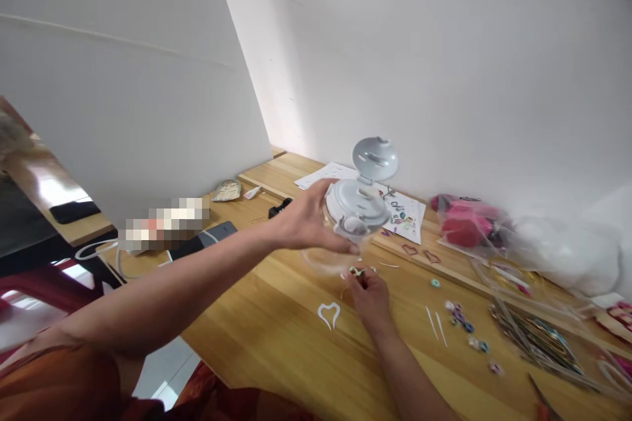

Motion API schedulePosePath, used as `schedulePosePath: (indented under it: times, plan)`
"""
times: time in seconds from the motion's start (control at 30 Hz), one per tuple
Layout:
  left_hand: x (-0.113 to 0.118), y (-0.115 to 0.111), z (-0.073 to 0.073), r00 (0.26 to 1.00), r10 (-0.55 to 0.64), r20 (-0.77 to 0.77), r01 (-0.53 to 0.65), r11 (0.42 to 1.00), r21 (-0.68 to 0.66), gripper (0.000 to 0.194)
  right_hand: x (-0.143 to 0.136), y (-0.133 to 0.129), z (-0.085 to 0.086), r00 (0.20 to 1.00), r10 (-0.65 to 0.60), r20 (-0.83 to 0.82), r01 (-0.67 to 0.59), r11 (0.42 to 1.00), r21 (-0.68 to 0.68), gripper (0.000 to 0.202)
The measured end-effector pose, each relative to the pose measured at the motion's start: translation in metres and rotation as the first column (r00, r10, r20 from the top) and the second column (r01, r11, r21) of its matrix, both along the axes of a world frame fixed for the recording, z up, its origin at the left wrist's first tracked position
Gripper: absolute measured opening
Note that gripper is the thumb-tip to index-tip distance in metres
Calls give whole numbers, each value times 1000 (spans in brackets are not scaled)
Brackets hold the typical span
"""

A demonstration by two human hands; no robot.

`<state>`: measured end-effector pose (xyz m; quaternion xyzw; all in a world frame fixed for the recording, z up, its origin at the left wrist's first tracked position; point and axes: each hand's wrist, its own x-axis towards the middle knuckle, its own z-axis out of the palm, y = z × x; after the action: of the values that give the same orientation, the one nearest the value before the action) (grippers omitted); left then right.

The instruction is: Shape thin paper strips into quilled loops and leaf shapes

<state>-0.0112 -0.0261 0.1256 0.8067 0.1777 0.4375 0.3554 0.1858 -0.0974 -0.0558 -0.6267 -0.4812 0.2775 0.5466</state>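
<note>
My left hand [313, 220] is wrapped round a clear bottle with a pale grey lid [358, 204], held above the table; its round flip cap [375, 158] stands raised. Lower and to the right, my right hand [370, 293] pinches a small pale green and dark piece [356, 271] between its fingertips, just below the bottle. On the wood to the left of my right hand lies a white heart-shaped outline [328, 316].
Small coloured rings [459, 316], two white strips [436, 325] and a tray of thin tools [538, 342] lie at the right. Behind are printed sheets [407, 214] and a pink bagged item [464, 223]. A dark phone [220, 232] and white cable are at the left.
</note>
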Motion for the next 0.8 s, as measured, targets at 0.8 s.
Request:
schedulePosePath:
  times: [0.8]
  plan:
    - [-83,281,-64,624,781,6,-724,582,-370,72,1,-1,3,995,21,-100,-33,992,-122,39]
